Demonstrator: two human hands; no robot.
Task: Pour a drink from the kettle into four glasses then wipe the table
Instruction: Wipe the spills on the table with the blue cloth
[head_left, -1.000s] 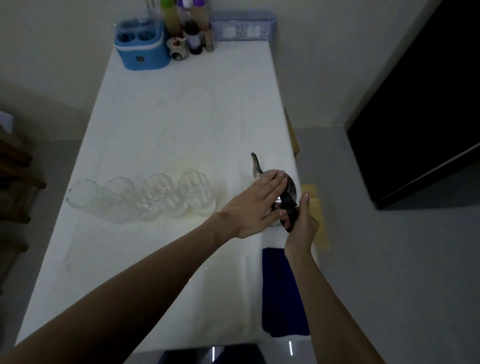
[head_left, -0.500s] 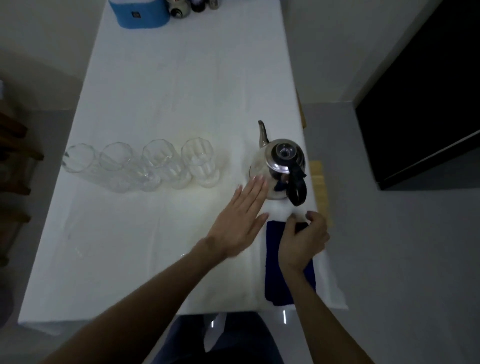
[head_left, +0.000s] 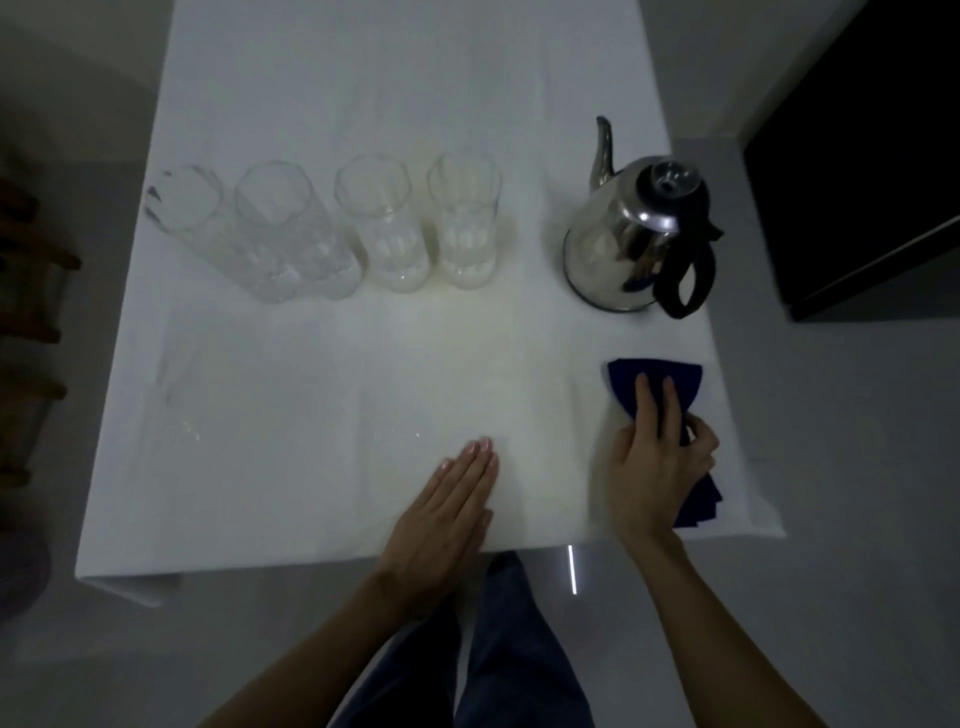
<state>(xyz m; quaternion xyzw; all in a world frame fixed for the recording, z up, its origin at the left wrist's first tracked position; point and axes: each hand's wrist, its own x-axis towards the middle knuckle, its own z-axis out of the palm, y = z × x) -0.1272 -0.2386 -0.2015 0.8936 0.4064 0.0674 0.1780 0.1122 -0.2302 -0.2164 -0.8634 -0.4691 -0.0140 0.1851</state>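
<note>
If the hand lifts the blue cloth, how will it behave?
The blue cloth probably goes floppy: it already bunches under the right hand. It looks light and thin. It should slide easily over the smooth white table.

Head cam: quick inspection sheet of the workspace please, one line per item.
Surface: white table, faint yellowish stain near the rightmost glass.
Job's things: four glasses in a row, left of the kettle, which stands upright with its lid on; blue cloth at the near right corner.
Clutter: nothing seen.
Grippers: left hand flat on the table, empty; right hand gripping the blue cloth.
Cables: nothing seen.
Surroundings: grey floor, dark panel at right, wooden furniture at left edge.
</note>
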